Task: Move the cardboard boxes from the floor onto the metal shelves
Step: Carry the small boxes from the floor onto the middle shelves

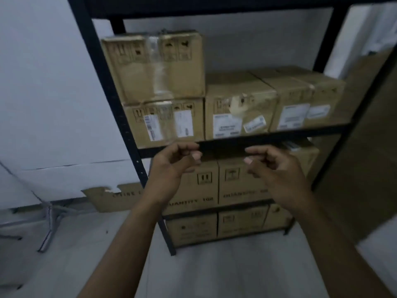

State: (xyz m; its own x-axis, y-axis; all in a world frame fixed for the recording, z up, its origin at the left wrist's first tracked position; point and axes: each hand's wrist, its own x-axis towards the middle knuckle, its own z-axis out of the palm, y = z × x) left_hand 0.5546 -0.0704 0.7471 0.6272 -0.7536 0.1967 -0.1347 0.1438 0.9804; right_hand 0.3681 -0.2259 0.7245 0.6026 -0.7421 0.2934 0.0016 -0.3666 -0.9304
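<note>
Up on 3 tiers of the metal shelves (268,139), cardboard boxes (238,106) in rows, flush with each front edge, labels outward, likely for reading. At the middle shelf's left corner, 1 stacked box (152,65), using spare height. None visible on the floor (214,272). Raised before the middle front edge, left hand (174,166) and right hand (277,168), fingers loosely curled, nothing held. Behind, white wall (43,82); at its foot, torn cardboard (111,196).

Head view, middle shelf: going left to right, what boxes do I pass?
On the middle shelf: two-box stack → box with peeling tape → box with two white labels.
</note>
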